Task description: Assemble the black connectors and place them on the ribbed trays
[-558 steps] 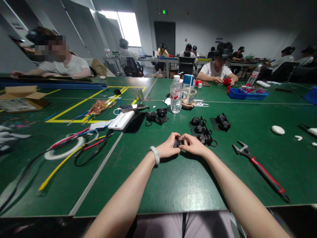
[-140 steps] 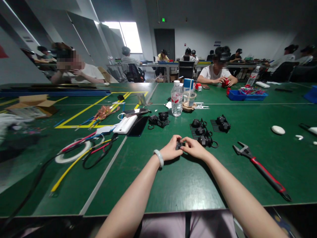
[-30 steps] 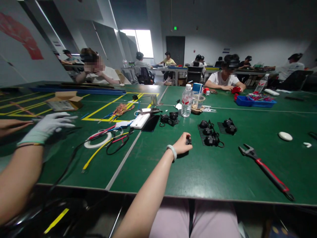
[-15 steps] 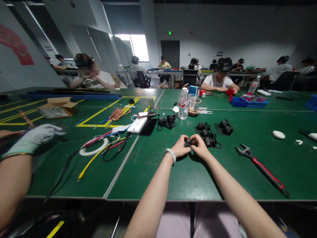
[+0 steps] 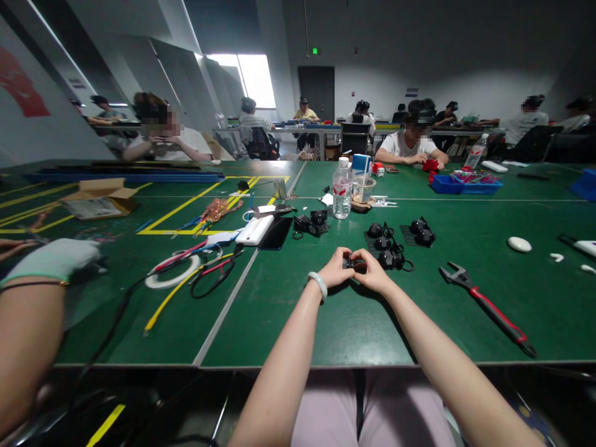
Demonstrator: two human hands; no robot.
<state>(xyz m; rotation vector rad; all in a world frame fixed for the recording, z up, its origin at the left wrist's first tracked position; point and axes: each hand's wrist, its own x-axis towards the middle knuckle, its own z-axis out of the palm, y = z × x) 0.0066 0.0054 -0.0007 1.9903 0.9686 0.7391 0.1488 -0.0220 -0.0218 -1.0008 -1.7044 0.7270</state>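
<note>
A small black part (image 5: 347, 264) sits between my two hands, just above the green table (image 5: 288, 316); the fingers cover most of it, so its kind is unclear. My left hand (image 5: 335, 268), with a pale bangle at the wrist, grips it from the left. On its other side, my right hand (image 5: 373, 272) is curled with thumb and fingertips at the part. Just beyond the right hand lies a cluster of black knob-like parts (image 5: 382, 243), with a loose black ring (image 5: 408, 266) at its edge. More black parts lie farther right (image 5: 420, 233) and to the left (image 5: 317, 222).
An adjustable wrench (image 5: 488, 307) with a red and black handle lies at right. A water bottle (image 5: 342, 189) stands ahead. Cables (image 5: 170, 304), a tape roll (image 5: 151, 280) and a white power bank-like block (image 5: 255, 231) lie left. A co-worker's gloved hand (image 5: 60, 257) works at far left.
Both my hands still hold the black part, with slightly shifted fingers. The view has tilted a little, and the co-worker's gloved hand has moved left.
</note>
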